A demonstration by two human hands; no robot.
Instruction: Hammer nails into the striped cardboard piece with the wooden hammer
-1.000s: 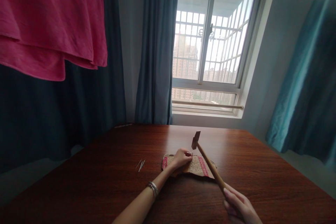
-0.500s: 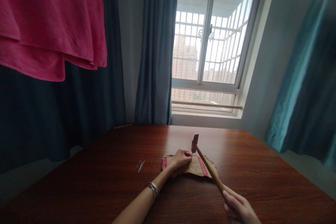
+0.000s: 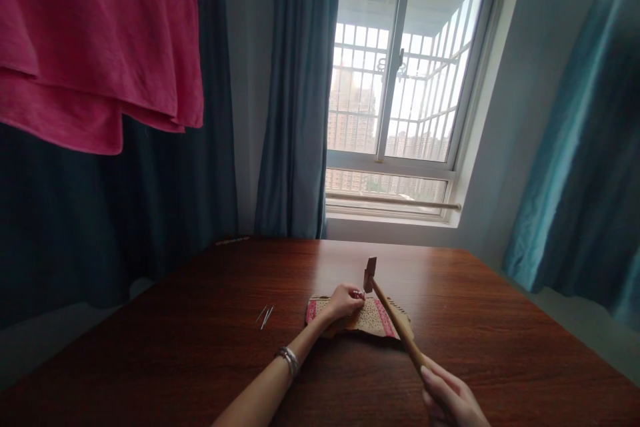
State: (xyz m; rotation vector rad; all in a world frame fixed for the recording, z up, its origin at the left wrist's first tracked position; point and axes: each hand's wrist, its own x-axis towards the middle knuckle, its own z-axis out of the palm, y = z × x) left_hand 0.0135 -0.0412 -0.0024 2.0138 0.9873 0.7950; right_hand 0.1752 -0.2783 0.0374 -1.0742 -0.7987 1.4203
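My right hand (image 3: 453, 390) is wrapped round the wooden handle of a hammer (image 3: 400, 327), which slants up and away to the left. Just above a patterned piece of cardboard (image 3: 371, 317) hangs the hammer's head, close to my left fingertips. The cardboard is tan with dark specks and pink bands, and its edge is ragged. My left hand (image 3: 345, 301) rests over it, finger and thumb pinched on a thin upright nail, only its top faintly visible under the hammer head. Several loose nails (image 3: 266, 317) lie on the table to the left.
The brown wooden table (image 3: 200, 360) reaches back to a window (image 3: 395, 107) with bars outside. Blue curtains (image 3: 295, 93) hang on both sides. A pink cloth (image 3: 100, 47) hangs at the upper left, above the table.
Hardly anything differs: the view has shifted slightly. Both hands, the hammer and the cardboard keep nearly the same places relative to each other.
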